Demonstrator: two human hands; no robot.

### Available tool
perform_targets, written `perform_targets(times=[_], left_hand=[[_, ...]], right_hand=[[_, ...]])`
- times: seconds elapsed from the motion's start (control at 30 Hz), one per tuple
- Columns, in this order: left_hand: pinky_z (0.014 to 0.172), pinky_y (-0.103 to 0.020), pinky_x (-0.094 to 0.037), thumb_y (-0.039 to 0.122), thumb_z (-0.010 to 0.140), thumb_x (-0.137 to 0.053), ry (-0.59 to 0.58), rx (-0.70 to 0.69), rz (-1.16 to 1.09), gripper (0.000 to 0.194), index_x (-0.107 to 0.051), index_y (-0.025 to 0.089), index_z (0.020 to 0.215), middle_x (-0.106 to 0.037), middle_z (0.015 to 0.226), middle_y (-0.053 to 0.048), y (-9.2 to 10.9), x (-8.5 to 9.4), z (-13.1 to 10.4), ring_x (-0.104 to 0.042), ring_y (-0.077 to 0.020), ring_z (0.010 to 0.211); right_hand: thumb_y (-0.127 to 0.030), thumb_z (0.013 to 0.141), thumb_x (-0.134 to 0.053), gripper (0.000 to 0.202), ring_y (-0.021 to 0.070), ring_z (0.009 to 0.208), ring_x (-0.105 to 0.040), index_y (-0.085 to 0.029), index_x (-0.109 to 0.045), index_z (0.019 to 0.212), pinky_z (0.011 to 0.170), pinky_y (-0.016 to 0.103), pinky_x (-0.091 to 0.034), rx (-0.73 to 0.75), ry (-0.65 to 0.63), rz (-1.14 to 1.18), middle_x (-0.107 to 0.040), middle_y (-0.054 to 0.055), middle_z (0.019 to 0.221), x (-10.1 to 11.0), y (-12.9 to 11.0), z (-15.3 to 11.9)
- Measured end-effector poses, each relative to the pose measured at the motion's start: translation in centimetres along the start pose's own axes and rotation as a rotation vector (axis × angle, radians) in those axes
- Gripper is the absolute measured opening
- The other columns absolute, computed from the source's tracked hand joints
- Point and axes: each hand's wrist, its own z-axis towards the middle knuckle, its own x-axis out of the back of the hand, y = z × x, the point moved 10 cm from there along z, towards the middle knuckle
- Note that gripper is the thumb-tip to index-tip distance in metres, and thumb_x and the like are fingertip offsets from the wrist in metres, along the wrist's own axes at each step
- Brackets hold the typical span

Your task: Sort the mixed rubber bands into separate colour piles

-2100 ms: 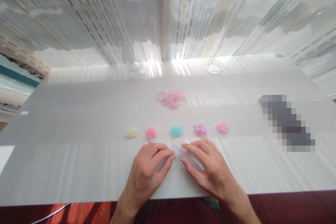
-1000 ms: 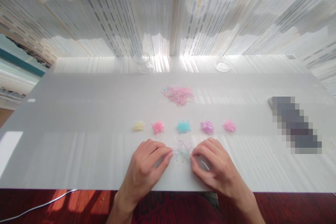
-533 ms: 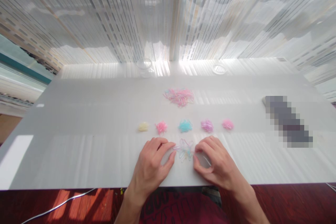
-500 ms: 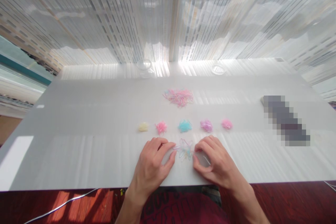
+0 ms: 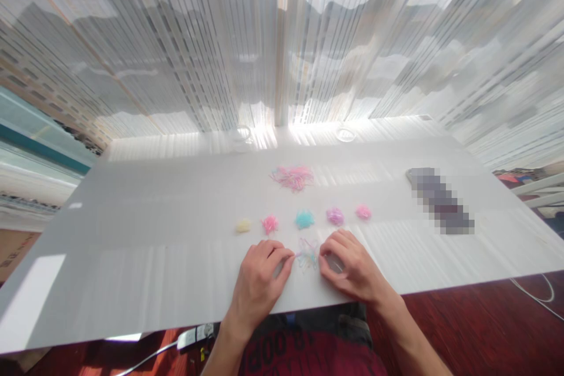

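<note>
A small loose pile of mixed pastel rubber bands [image 5: 307, 256] lies on the white table near its front edge, between my two hands. My left hand [image 5: 263, 273] pinches thumb and forefinger together at the pile's left side, on a thin purple band there. On the right side of the pile, my right hand [image 5: 352, 264] has its fingertips curled closed. What they hold, if anything, is too small to make out. Sorted heaps run in a row beyond: yellow bands [image 5: 242, 225], hot pink bands [image 5: 270, 224], turquoise bands [image 5: 304, 219], purple bands [image 5: 335, 215] and pink bands [image 5: 363, 212].
A larger mixed heap of bands [image 5: 292, 178] sits behind the row. Toward the back stand a clear container [image 5: 242, 135] and a clear round lid [image 5: 346, 134]. A pixelated dark object [image 5: 442, 202] lies at right. Striped sheer curtains [image 5: 282, 41] hang behind the table [image 5: 132, 235].
My left thumb and forefinger have closed together at the pile's edge. My right fingertips have also drawn together beside it. The camera view has shifted and turned slightly.
</note>
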Motion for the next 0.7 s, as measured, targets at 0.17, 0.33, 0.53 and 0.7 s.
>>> perform_targets(times=[0.17, 0.33, 0.53, 0.7], left_hand=[[0.077, -0.036, -0.047, 0.02, 0.101, -0.061, 0.004, -0.001, 0.0, 0.007, -0.068, 0.021, 0.101, -0.07, 0.093, -0.004, 0.0, 0.0, 0.0, -0.064, -0.0219, 0.085], [0.076, -0.036, -0.049, 0.021, 0.101, -0.061, 0.022, 0.007, 0.002, 0.008, -0.069, 0.021, 0.102, -0.072, 0.093, -0.004, 0.0, 0.3, 0.1, -0.066, -0.0215, 0.083], [0.071, -0.03, -0.054, 0.023, 0.102, -0.059, 0.041, 0.06, -0.189, 0.011, -0.069, 0.02, 0.106, -0.074, 0.092, -0.004, 0.2, 0.5, 0.9, -0.062, -0.0156, 0.071], [0.071, -0.026, -0.056, 0.02, 0.1, -0.062, 0.043, 0.066, -0.295, 0.016, -0.067, 0.021, 0.115, -0.074, 0.096, -0.004, 0.6, -0.4, 1.4, -0.06, -0.0129, 0.068]], right_hand=[[-0.008, 0.09, -0.058, 0.016, 0.0192, 0.076, -0.054, -0.022, -0.054, 0.086, 0.069, 0.032, -0.045, 0.005, 0.046, 0.043, -0.058, 0.001, 0.078, 0.5, 0.1, 0.1], [-0.01, 0.093, -0.058, 0.014, 0.0185, 0.075, -0.058, -0.023, -0.056, 0.088, 0.067, 0.031, -0.048, -0.008, 0.098, 0.092, -0.059, 0.002, 0.08, 1.1, 0.2, 0.1], [-0.011, 0.094, -0.059, 0.012, 0.0183, 0.077, -0.062, -0.023, -0.061, 0.091, 0.07, 0.031, -0.053, -0.041, 0.23, 0.156, -0.062, 0.002, 0.082, 2.7, 0.5, 0.1], [-0.013, 0.095, -0.06, 0.011, 0.0191, 0.082, -0.066, -0.023, -0.063, 0.096, 0.071, 0.031, -0.056, -0.058, 0.257, 0.211, -0.066, 0.004, 0.088, 2.7, 0.4, -0.2]])
